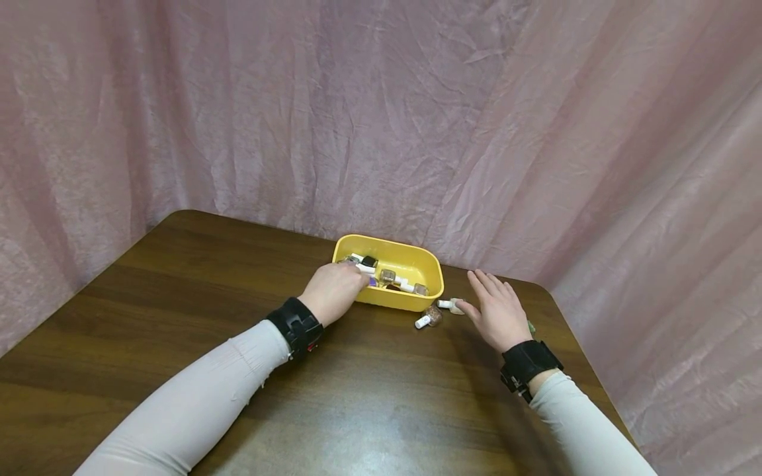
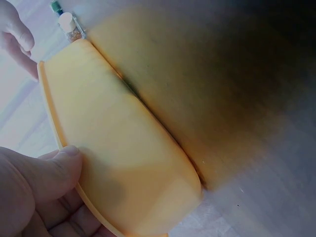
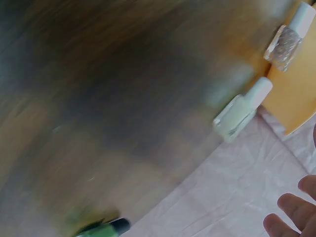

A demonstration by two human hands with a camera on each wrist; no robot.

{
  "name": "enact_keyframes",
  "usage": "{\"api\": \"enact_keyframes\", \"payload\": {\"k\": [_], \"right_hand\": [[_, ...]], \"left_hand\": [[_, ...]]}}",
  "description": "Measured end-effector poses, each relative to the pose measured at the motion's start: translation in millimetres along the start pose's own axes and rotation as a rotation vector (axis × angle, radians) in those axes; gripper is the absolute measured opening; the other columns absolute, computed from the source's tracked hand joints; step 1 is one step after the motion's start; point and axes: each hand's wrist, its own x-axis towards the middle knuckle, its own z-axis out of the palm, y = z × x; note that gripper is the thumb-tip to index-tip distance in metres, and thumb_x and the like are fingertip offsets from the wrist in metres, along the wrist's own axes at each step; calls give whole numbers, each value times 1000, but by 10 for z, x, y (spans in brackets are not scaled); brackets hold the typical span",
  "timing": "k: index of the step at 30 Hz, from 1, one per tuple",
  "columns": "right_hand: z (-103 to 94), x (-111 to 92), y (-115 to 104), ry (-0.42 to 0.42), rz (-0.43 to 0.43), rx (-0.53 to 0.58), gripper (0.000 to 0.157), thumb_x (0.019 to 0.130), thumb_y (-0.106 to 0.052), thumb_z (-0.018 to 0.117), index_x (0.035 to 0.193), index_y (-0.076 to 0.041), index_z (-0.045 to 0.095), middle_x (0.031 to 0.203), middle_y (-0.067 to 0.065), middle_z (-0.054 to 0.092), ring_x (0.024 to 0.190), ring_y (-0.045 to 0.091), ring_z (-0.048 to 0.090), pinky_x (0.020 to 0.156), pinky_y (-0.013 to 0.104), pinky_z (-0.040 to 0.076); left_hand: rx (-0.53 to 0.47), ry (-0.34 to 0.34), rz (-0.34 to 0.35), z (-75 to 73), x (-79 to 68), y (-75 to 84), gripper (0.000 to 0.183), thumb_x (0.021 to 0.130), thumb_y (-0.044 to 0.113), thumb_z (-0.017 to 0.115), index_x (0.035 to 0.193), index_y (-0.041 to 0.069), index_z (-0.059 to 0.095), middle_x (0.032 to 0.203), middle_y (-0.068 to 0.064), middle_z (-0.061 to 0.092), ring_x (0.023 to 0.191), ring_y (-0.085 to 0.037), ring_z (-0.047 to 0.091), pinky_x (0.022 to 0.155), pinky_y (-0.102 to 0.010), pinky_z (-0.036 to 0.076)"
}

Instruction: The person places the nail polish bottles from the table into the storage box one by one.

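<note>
My left hand (image 1: 335,292) grips the near left rim of a yellow plastic tub (image 1: 393,300). In the left wrist view the thumb (image 2: 66,160) lies on the tub's outer wall, with the fingers over the rim on the inner side. Several nail polish bottles lie in the tub, among them a dark one (image 1: 370,262) and a glittery one (image 1: 421,290). To the tub's right, my right hand (image 1: 499,316) is held over the table with fingers spread, holding nothing. Close by it lie a pale nail polish bottle (image 3: 234,117) and a glittery, white-capped nail polish bottle (image 3: 285,45).
A green bottle with a dark cap (image 3: 102,229) lies at the right, partly hidden behind my right hand in the head view. The brown wooden table (image 1: 178,291) ends at a pink curtain (image 1: 381,119) behind the tub and along the right side.
</note>
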Motion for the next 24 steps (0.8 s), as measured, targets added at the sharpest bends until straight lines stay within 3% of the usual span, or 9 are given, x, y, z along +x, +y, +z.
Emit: {"api": "enact_keyframes", "payload": {"k": [24], "right_hand": [[12, -382, 548, -71, 131, -31, 76, 110, -42, 68, 165, 4, 43, 166, 32, 43, 155, 54, 36, 126, 71, 22]], "left_hand": [[-2, 5, -6, 16, 4, -2, 23, 95, -3, 75, 97, 18, 83, 90, -2, 78, 83, -24, 73, 72, -43, 62]]}}
